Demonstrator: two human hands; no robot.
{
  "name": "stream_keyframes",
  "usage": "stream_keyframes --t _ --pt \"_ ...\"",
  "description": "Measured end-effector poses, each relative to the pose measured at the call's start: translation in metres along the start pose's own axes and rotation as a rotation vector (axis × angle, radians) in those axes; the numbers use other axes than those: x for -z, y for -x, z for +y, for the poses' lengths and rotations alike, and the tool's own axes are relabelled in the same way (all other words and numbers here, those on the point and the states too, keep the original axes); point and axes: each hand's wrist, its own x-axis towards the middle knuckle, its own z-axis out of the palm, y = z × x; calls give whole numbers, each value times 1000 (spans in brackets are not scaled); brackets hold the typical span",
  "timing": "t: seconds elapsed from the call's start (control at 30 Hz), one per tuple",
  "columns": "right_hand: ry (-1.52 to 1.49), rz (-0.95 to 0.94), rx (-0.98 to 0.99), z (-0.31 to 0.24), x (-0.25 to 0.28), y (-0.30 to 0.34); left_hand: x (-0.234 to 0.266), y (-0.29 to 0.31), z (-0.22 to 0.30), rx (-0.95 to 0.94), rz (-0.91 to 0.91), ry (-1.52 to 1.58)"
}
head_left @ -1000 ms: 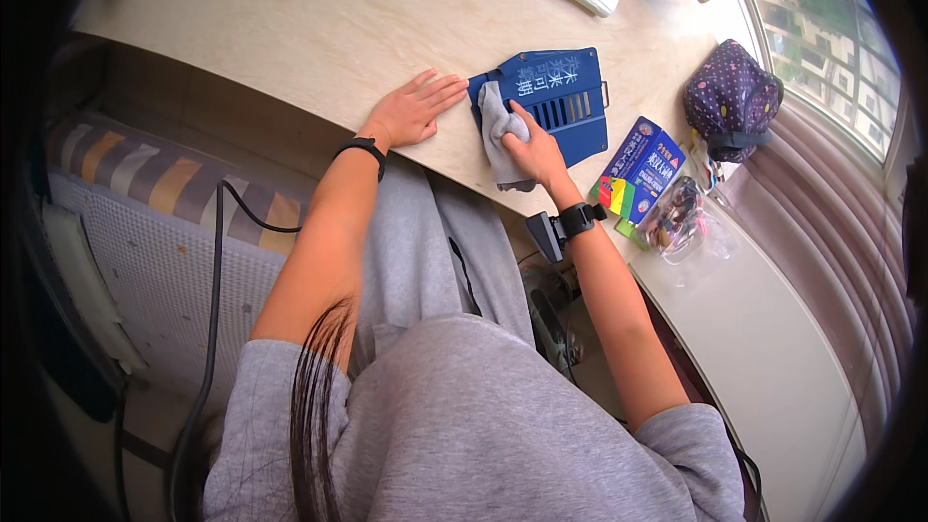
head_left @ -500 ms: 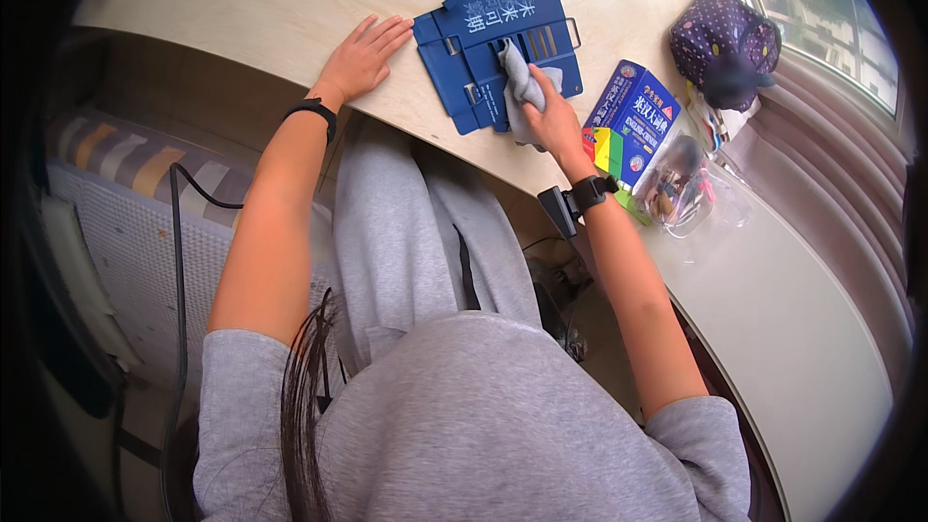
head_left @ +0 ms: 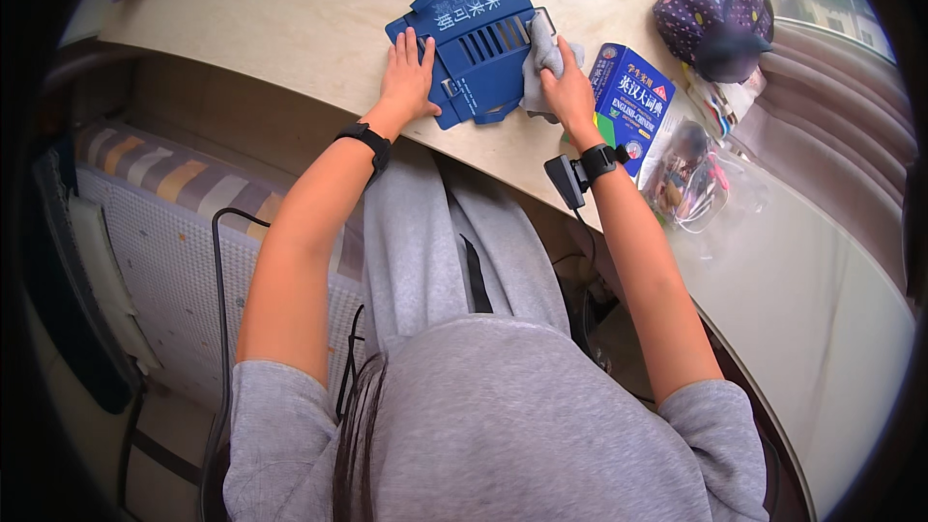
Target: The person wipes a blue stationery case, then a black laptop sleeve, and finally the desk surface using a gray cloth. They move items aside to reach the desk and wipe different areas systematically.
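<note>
A dark blue folding book stand (head_left: 483,48) with slots and pale lettering lies flat on the desk ahead of me. Across its left edge rests my left hand (head_left: 408,77), fingers spread and palm down. My right hand (head_left: 568,87) is closed around a crumpled grey cloth (head_left: 537,60), which lies against the stand's right edge, near a small metal loop. The cloth covers part of that edge.
Just right of the cloth lies a thick blue dictionary (head_left: 633,101). Behind it sits a dark dotted pouch (head_left: 713,14), and a clear plastic bag (head_left: 691,179) of small items is nearer me. The desk's front edge (head_left: 290,87) runs below my hands. Curtains (head_left: 831,116) hang at the right.
My left hand has moved right, from the bare desk onto the book stand. My right hand has carried the cloth from the stand's slotted middle to its right edge. The stand has turned slightly.
</note>
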Motion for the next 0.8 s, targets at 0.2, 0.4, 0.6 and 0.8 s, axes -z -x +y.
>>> stream_keyframes --t 0.2,0.4,0.6,0.8 --pt "121 -268 72 -7 -37 19 2 -4 5 50 -31 -58" --pt "75 -454 155 -48 -66 65 4 -9 12 71 -46 -111" --pt "-72 -505 305 -6 -16 31 4 -12 13 86 -65 -110" --pt "-109 -158 -24 35 6 12 7 -12 14 91 -111 -136"
